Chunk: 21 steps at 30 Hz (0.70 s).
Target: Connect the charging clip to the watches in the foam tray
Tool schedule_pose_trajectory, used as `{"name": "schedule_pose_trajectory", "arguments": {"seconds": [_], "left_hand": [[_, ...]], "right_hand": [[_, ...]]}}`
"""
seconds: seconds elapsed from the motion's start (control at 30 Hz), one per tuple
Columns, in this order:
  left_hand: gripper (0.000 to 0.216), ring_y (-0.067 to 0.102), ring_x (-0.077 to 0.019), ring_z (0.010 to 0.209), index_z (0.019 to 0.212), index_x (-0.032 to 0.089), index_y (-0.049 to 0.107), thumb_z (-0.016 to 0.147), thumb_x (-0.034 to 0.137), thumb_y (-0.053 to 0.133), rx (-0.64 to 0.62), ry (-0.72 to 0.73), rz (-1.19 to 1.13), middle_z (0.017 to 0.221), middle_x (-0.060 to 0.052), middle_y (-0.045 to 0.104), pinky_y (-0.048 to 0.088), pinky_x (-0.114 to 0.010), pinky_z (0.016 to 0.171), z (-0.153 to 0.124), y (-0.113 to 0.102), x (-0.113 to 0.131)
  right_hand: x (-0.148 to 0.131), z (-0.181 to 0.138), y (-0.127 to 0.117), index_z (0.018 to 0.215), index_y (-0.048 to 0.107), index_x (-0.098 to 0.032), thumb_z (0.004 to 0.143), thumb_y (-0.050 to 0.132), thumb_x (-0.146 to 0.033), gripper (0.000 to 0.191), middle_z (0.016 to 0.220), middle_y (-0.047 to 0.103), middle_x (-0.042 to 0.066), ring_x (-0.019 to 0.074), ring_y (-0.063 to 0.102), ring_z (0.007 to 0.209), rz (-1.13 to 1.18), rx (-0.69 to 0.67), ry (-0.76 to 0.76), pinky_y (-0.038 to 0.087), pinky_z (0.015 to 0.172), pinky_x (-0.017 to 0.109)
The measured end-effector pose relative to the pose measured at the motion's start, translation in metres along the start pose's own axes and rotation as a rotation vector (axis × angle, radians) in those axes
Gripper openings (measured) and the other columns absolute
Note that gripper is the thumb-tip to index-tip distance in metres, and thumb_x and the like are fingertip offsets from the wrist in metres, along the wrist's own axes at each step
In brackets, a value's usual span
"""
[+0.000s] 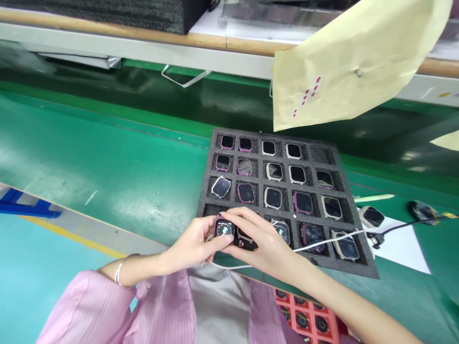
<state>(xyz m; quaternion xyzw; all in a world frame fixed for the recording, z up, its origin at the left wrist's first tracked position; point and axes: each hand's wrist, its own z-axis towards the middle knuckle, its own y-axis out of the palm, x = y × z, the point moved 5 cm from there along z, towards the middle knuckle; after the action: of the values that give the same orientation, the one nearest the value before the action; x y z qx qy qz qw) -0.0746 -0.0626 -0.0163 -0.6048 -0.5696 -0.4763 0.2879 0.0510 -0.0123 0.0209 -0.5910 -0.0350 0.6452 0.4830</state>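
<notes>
Between my two hands is a purple-cased smartwatch (224, 230) with its screen lit, showing a watch face. My left hand (195, 241) grips its left side, the thumb lying across the lower part of the screen. From the other side, the fingers of my right hand (260, 239) close on its top and right edge. A white cable (233, 267) runs below the hands, and whether it touches the watch is hidden. Beneath and beyond the hands lies a dark foam tray (258, 179) holding several watches, some purple, some pale. One watch in the front row (281, 231) has a lit screen.
Right of the tray lie a pale watch (372, 216), a white paper (405, 246), a light green stick (375, 198) and a black cable (412, 223). A yellowish sheet (344, 67) hangs from the shelf edge. A red tray of round parts (311, 317) sits below the bench edge.
</notes>
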Motion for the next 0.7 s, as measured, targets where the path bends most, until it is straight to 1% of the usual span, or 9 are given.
{"name": "schedule_pose_trajectory", "arguments": {"seconds": [0.1, 0.2, 0.27, 0.37, 0.43, 0.53, 0.6, 0.67, 0.7], "left_hand": [[0.032, 0.045, -0.0052, 0.048, 0.103, 0.015, 0.052, 0.085, 0.038, 0.066, 0.013, 0.049, 0.01, 0.072, 0.005, 0.05, 0.037, -0.017, 0.044, -0.003, -0.003, -0.003], [0.04, 0.048, -0.0079, 0.064, 0.103, 0.017, 0.05, 0.077, 0.032, 0.076, -0.041, 0.06, -0.058, 0.086, 0.0, 0.055, 0.04, -0.019, 0.057, -0.015, -0.002, -0.011], [0.035, 0.046, -0.0081, 0.066, 0.102, 0.016, 0.05, 0.08, 0.031, 0.073, -0.038, 0.046, -0.098, 0.087, 0.0, 0.056, 0.038, -0.02, 0.059, -0.029, -0.002, -0.019], [0.032, 0.047, -0.0093, 0.066, 0.108, 0.017, 0.051, 0.085, 0.033, 0.068, -0.055, 0.074, -0.178, 0.086, -0.002, 0.058, 0.04, -0.021, 0.06, -0.049, 0.002, -0.028], [0.033, 0.052, -0.0116, 0.072, 0.112, 0.02, 0.052, 0.086, 0.033, 0.067, -0.036, 0.23, -0.214, 0.094, -0.005, 0.06, 0.044, -0.024, 0.065, -0.059, 0.003, -0.022], [0.032, 0.056, -0.0157, 0.091, 0.118, 0.024, 0.052, 0.089, 0.025, 0.063, 0.094, 0.576, -0.187, 0.109, -0.007, 0.058, 0.049, -0.027, 0.08, -0.069, 0.005, 0.001], [0.033, 0.056, -0.0162, 0.099, 0.124, 0.027, 0.049, 0.092, 0.02, 0.057, 0.117, 0.706, -0.147, 0.113, -0.006, 0.056, 0.049, -0.028, 0.087, -0.07, 0.013, 0.014], [0.041, 0.055, -0.019, 0.108, 0.131, 0.028, 0.045, 0.093, 0.022, 0.056, 0.032, 0.718, -0.049, 0.122, -0.008, 0.053, 0.048, -0.033, 0.096, -0.07, 0.024, 0.021], [0.048, 0.051, -0.0225, 0.118, 0.136, 0.029, 0.041, 0.091, 0.026, 0.059, -0.039, 0.697, 0.035, 0.13, -0.01, 0.05, 0.045, -0.037, 0.101, -0.071, 0.029, 0.021]], "right_hand": [[0.003, 0.005, -0.006, 0.123, 0.055, -0.017, 0.085, 0.07, -0.022, 0.041, 0.111, 0.062, 0.011, 0.0254, 0.062, 0.1, 0.013, 0.017, 0.021, 0.054, 0.085, 0.039], [0.013, 0.013, -0.014, 0.117, 0.056, -0.019, 0.081, 0.075, -0.026, 0.042, 0.109, 0.064, 0.009, 0.0238, 0.062, 0.099, 0.072, 0.077, 0.093, 0.052, 0.086, 0.038], [0.02, 0.018, -0.012, 0.115, 0.058, -0.019, 0.078, 0.077, -0.027, 0.042, 0.109, 0.064, 0.01, 0.0255, 0.061, 0.1, -0.009, 0.062, 0.136, 0.051, 0.087, 0.042], [0.018, 0.022, 0.003, 0.117, 0.059, -0.013, 0.078, 0.074, -0.021, 0.043, 0.115, 0.062, 0.015, 0.0328, 0.056, 0.108, -0.239, -0.058, 0.13, 0.048, 0.09, 0.052], [0.002, 0.019, 0.011, 0.126, 0.054, -0.006, 0.082, 0.063, -0.012, 0.045, 0.128, 0.055, 0.022, 0.0372, 0.046, 0.122, -0.314, -0.07, 0.074, 0.041, 0.098, 0.057], [-0.038, 0.005, 0.021, 0.138, 0.039, -0.002, 0.082, 0.045, -0.001, 0.056, 0.139, 0.045, 0.024, 0.0303, 0.038, 0.132, -0.092, -0.068, 0.025, 0.038, 0.106, 0.048], [-0.064, -0.013, 0.029, 0.137, 0.04, -0.007, 0.084, 0.046, -0.004, 0.053, 0.127, 0.054, 0.017, 0.0232, 0.052, 0.118, 0.18, -0.168, 0.089, 0.047, 0.097, 0.036], [-0.082, -0.036, 0.036, 0.121, 0.054, -0.014, 0.09, 0.052, -0.016, 0.031, 0.1, 0.064, 0.007, 0.0178, 0.061, 0.087, 0.348, -0.289, 0.208, 0.052, 0.077, 0.028], [-0.087, -0.05, 0.035, 0.11, 0.061, -0.016, 0.093, 0.052, -0.022, 0.02, 0.086, 0.063, 0.003, 0.0154, 0.059, 0.074, 0.38, -0.315, 0.275, 0.05, 0.068, 0.026]]}}
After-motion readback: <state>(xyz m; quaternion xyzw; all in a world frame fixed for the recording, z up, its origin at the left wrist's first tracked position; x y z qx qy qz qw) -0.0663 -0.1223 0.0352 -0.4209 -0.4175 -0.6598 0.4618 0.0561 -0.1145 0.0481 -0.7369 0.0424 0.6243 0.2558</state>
